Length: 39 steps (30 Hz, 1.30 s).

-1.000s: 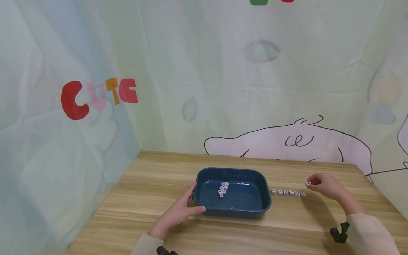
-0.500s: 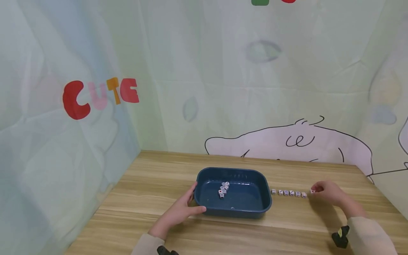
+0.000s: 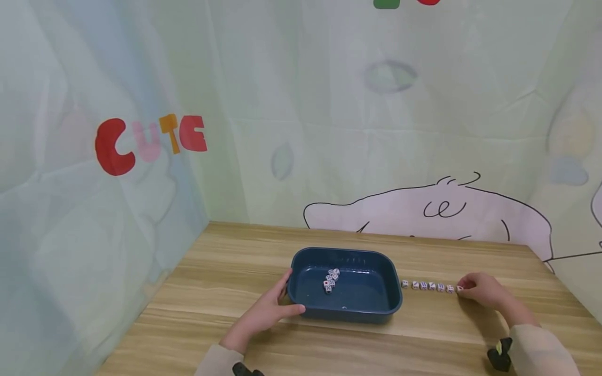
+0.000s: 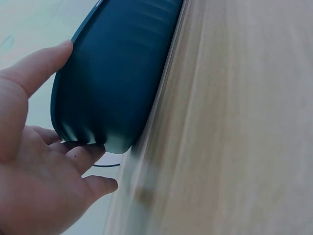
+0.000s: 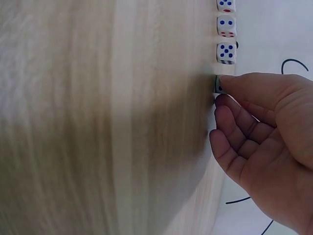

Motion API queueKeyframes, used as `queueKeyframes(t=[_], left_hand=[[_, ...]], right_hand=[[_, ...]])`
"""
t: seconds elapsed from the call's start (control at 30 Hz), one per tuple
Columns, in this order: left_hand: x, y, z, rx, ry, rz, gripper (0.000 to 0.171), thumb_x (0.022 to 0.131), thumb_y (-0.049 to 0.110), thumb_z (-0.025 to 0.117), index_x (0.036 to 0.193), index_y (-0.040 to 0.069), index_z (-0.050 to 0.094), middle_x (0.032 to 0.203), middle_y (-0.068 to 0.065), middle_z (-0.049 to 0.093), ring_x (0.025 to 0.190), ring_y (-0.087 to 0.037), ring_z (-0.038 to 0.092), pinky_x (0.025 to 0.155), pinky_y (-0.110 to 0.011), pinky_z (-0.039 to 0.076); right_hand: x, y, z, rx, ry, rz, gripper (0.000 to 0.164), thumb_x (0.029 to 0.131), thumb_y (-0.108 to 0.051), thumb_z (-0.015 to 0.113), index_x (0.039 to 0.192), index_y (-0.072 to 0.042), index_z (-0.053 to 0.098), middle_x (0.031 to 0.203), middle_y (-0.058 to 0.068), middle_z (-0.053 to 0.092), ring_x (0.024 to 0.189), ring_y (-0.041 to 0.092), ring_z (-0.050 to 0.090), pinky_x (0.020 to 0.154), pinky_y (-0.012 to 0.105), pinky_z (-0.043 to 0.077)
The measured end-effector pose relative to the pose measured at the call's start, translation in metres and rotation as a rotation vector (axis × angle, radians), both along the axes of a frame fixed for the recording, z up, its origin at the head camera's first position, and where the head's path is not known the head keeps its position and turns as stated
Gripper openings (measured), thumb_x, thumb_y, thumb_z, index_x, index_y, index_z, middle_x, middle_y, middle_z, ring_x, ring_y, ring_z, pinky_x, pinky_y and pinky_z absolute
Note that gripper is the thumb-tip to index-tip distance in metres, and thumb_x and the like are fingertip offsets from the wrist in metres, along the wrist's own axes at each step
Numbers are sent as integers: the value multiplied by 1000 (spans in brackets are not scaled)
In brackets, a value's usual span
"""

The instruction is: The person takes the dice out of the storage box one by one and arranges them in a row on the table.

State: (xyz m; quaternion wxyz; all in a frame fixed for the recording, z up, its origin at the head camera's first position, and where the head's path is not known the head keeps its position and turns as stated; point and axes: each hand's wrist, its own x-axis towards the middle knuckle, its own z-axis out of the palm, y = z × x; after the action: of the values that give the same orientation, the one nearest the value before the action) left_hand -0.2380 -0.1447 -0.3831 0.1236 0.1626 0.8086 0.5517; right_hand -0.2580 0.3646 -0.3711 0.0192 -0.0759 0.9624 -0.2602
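A dark blue rectangular tray (image 3: 345, 315) stands on the table. My left hand (image 3: 263, 314) holds its left end, thumb at the near corner and other fingers against the end wall; the left wrist view shows the thumb on the rim. My right hand (image 3: 486, 292) pinches a small white die (image 3: 460, 289) between thumb and fingers at the right end of a row of dice (image 3: 432, 286). In the right wrist view the pinched die (image 5: 219, 85) is partly hidden by the thumb, slightly apart from the neighbouring die (image 5: 226, 52). Several more dice (image 3: 328, 285) lie clustered inside the tray.
The wooden table (image 3: 226, 261) ends at a printed cloth backdrop (image 3: 329, 130) behind and at the left. The row of dice runs rightward from the tray's right wall. Black devices sit at both wrists, such as the right wrist device (image 3: 500, 355).
My right hand has lowered the die from above the row to its right end, then shifted it slightly left towards the last die. The left hand and tray have stayed put.
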Motion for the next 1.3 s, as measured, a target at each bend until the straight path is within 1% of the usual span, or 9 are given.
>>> queueKeyframes(t=[0.2, 0.33, 0.4, 0.5, 0.7, 0.83, 0.97, 1.1, 1.3], left_hand=[[0, 0, 2, 4, 5, 3, 97, 85, 24, 75, 155, 7, 12, 157, -23, 17, 142, -41, 22, 114, -53, 21], [0, 0, 3, 9, 5, -3, 96, 85, 24, 75, 155, 6, 12, 157, -24, 17, 143, -41, 22, 114, -53, 21], [0, 0, 2, 10, 3, -4, 96, 85, 23, 75, 155, 6, 11, 157, -24, 17, 143, -41, 21, 114, -53, 21], [0, -1, 2, 3, 1, -1, 96, 85, 24, 75, 155, 6, 11, 157, -24, 16, 142, -42, 21, 114, -53, 21], [1, -1, 2, 7, -3, 2, 97, 85, 24, 75, 155, 6, 11, 157, -24, 16, 142, -42, 21, 114, -54, 20], [1, 0, 1, 7, 3, -4, 97, 85, 24, 75, 155, 6, 11, 157, -24, 16, 142, -42, 22, 114, -54, 20], [1, 0, 0, 12, 2, -10, 97, 85, 24, 75, 155, 6, 11, 156, -25, 18, 142, -42, 23, 113, -56, 21], [1, 1, -1, 23, -3, -14, 97, 85, 24, 75, 155, 6, 11, 156, -25, 20, 141, -42, 24, 113, -58, 20], [0, 0, -2, 22, 9, -16, 97, 85, 24, 75, 155, 6, 11, 156, -25, 19, 142, -42, 24, 113, -58, 18]], right_hand=[[1, -1, 2, -6, 7, -16, 16, 85, -11, 67, 88, 5, 65, 82, 6, 65, 73, 12, 54, 64, 27, 45], [1, 1, 10, 15, 0, -55, 27, 86, -14, 66, 97, 9, 63, 86, 12, 65, 77, 17, 57, 66, 32, 47], [0, 0, 15, 9, 19, -55, 30, 87, -15, 66, 101, 12, 62, 90, 16, 66, 81, 22, 59, 67, 34, 48], [-2, -7, 25, -8, 55, -38, 32, 90, -16, 65, 106, 12, 62, 94, 17, 67, 86, 25, 61, 70, 35, 50], [-4, -40, 49, -51, 57, -5, 39, 95, -26, 62, 116, 7, 60, 101, 13, 65, 92, 22, 59, 73, 35, 50], [-5, -64, 60, -91, 63, 43, 37, 94, -25, 63, 116, 5, 61, 100, 9, 65, 90, 19, 59, 73, 34, 50], [-7, -85, 66, -160, 58, 98, 35, 93, -24, 64, 116, 3, 62, 96, 6, 65, 87, 17, 59, 73, 30, 51], [-8, -104, 70, -231, 29, 124, 38, 92, -27, 65, 117, 1, 62, 94, 5, 64, 86, 18, 58, 73, 30, 52], [-13, -131, 72, -272, 17, 185, 35, 92, -23, 66, 117, 1, 62, 94, 6, 64, 85, 18, 58, 75, 31, 53]])
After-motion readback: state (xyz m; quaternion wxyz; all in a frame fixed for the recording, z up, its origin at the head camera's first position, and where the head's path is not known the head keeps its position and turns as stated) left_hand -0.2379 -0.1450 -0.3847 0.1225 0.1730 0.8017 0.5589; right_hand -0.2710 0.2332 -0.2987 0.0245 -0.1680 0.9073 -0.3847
